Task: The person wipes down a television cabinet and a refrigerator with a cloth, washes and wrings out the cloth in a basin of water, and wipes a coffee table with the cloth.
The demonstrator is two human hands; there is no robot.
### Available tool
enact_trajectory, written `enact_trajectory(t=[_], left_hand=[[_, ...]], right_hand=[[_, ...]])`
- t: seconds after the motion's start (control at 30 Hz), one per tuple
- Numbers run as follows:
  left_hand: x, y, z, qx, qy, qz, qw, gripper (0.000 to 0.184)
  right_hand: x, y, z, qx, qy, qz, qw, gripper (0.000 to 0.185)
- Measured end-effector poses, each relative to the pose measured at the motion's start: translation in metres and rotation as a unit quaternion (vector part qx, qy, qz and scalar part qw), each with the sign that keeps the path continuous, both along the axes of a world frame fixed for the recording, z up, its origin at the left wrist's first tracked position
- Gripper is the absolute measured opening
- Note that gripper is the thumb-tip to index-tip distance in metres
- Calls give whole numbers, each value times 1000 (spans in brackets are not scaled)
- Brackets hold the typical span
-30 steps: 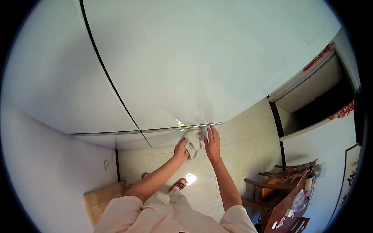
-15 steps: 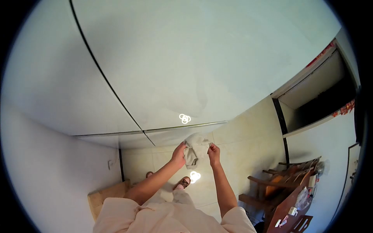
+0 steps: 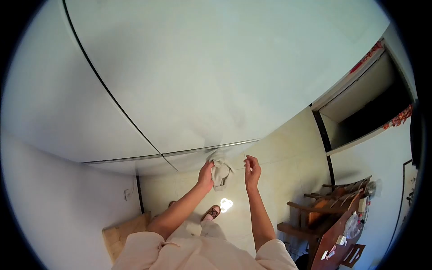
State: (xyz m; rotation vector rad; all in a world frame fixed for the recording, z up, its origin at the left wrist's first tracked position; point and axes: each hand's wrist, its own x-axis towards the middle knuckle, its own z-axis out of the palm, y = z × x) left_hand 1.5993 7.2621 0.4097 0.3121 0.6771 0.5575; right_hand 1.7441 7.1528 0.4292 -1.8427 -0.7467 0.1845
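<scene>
A crumpled beige cloth [image 3: 220,174] hangs from my left hand [image 3: 206,176], whose fingers are wrapped around its left side. To the right, my right hand [image 3: 253,173] is raised apart from the cloth. Its fingers are partly bent with a gap between them, and I make out nothing in them. Just beyond both hands stands a large glossy white panelled surface [image 3: 189,90] with dark seams. The cloth is close to its lower edge, but whether they touch I cannot tell.
Wooden chairs [image 3: 310,209] and a red-brown table [image 3: 330,234] with small items and a plastic bag stand at the right. A doorway [image 3: 355,108] opens at the upper right. A wooden box-like piece [image 3: 123,234] sits at the lower left. Pale tiles [image 3: 279,166] cover the floor.
My right hand has let go of the cloth's right side and moved slightly up and right. The cloth now hangs bunched in my left hand alone.
</scene>
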Motion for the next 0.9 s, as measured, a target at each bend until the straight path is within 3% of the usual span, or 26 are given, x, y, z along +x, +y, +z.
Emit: enact_trajectory(t=[0.13, 0.27, 0.37, 0.47, 0.53, 0.6, 0.63, 0.73, 0.9], left_hand=[[-13, 0, -3, -62, -72, -19, 995, 37], [-16, 0, 0, -86, -68, -46, 993, 39], [-17, 0, -7, -107, -38, -22, 993, 37], [-11, 1, -27, -72, -46, -33, 996, 36], [-1, -1, -30, -60, -77, -22, 995, 32], [10, -3, -30, -45, -85, -13, 995, 31], [13, -2, -28, -36, -75, -8, 996, 31], [19, 0, -21, 0, -42, -14, 999, 33], [14, -1, -23, 68, 17, -29, 997, 36]], right_hand=[[-16, -15, -14, -46, 191, 119, 973, 29], [-9, -17, -51, -42, 266, 209, 940, 22], [-2, -16, -42, -8, 230, 85, 970, 18], [4, 10, -1, 140, 100, -31, 985, 21], [3, 29, 19, 132, 58, 21, 989, 24], [10, 32, -1, -37, -102, 37, 993, 29], [18, 33, -8, -48, -224, 80, 970, 35], [30, 36, -8, -225, -369, 108, 895, 40], [32, 56, 9, -259, -425, 134, 857, 48]])
